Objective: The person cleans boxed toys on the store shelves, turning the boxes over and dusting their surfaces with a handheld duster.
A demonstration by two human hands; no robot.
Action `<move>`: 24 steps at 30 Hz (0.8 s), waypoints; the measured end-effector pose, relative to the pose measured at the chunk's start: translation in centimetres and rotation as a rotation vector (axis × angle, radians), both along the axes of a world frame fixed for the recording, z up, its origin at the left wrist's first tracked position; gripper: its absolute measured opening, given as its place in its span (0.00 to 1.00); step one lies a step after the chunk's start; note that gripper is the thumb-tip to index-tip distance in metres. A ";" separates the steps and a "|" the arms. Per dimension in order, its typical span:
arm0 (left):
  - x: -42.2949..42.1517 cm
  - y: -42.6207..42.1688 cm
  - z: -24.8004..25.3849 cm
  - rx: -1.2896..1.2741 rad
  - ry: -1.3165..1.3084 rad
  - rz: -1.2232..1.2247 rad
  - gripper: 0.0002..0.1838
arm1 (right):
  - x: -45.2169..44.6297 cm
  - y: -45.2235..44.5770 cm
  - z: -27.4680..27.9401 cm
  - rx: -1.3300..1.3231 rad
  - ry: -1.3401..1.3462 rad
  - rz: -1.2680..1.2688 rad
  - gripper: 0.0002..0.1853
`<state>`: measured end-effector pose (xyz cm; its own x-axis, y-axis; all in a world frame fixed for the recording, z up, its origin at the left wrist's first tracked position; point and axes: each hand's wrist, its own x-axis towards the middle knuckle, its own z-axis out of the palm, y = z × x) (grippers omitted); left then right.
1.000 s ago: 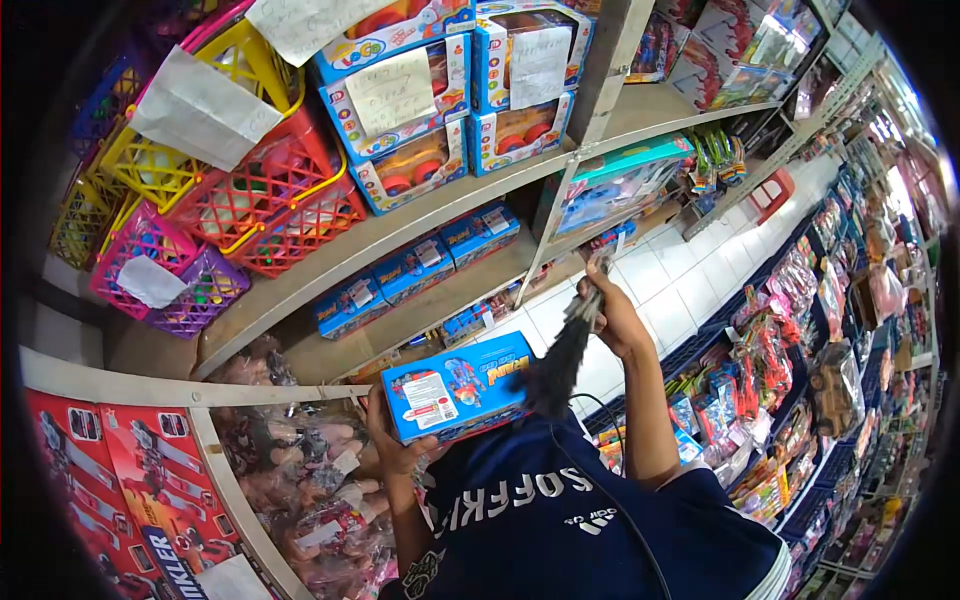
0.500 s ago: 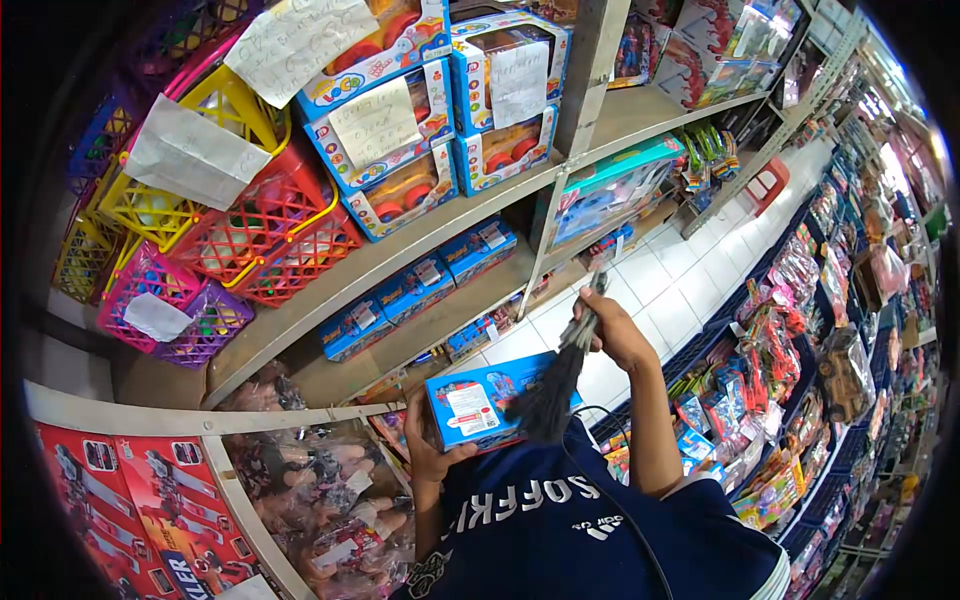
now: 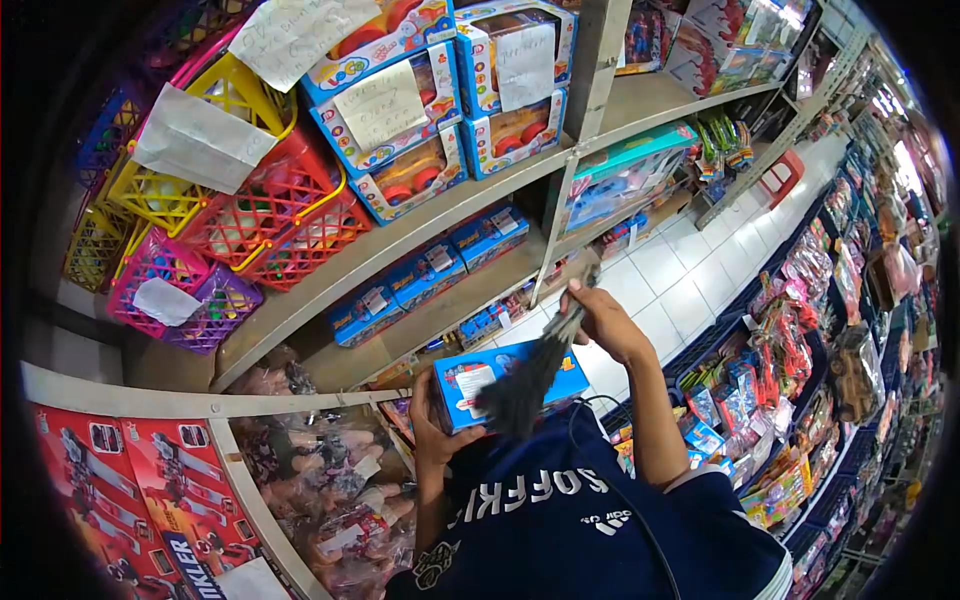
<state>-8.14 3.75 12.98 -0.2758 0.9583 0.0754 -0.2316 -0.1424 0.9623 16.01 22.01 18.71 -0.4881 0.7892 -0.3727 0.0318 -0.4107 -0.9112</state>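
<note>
A blue toy box [image 3: 568, 376] with printed pictures and a white label is held close to my chest. My left hand [image 3: 440, 430] grips its left end, fingers wrapped round the edge. In my right hand [image 3: 608, 326] is a dark grey feather duster [image 3: 525, 385], held by its upper end with the head hanging down. The duster's head lies over the front of the box and hides part of its label. Behind, on the lower shelf, sits a row of similar blue boxes [image 3: 428, 275].
Plastic baskets of balls [image 3: 265, 225] and boxed toy cars [image 3: 415, 175] fill the shelf [image 3: 400, 245] above. Bagged dolls [image 3: 320, 470] and red boxes [image 3: 150, 500] are at lower left. Packaged toys [image 3: 770, 370] line the right side of the tiled aisle [image 3: 665, 290]. A cable [image 3: 625, 500] hangs over my shirt.
The duster's head has swept left across the box's face, covering more of the label. My right hand has shifted slightly left. The box remains in my left hand.
</note>
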 end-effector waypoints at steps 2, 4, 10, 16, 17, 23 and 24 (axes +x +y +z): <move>-0.3 0.2 -0.3 0.036 0.101 0.002 0.58 | -0.4 0.3 -1.1 0.080 0.054 -0.094 0.26; 0.0 0.3 0.0 0.035 0.097 0.013 0.60 | -1.1 0.5 -1.8 0.103 0.055 -0.221 0.26; 0.0 0.2 -1.4 0.081 0.088 0.031 0.58 | -3.5 -1.1 -0.5 0.030 0.079 -0.008 0.27; -2.0 -0.6 0.1 0.249 1.355 -0.141 0.56 | -5.3 -1.9 -2.3 -0.049 0.180 -0.025 0.29; -1.0 -0.7 0.3 0.171 0.934 -0.085 0.56 | -5.4 -1.8 -2.1 -0.068 0.157 -0.042 0.29; 0.6 -1.9 -0.6 0.046 0.212 0.162 0.56 | -5.2 -1.4 -0.9 -0.073 0.116 0.059 0.29; 0.4 -2.0 -0.8 0.045 0.213 0.168 0.56 | -5.4 -1.5 -0.8 -0.063 0.153 0.049 0.29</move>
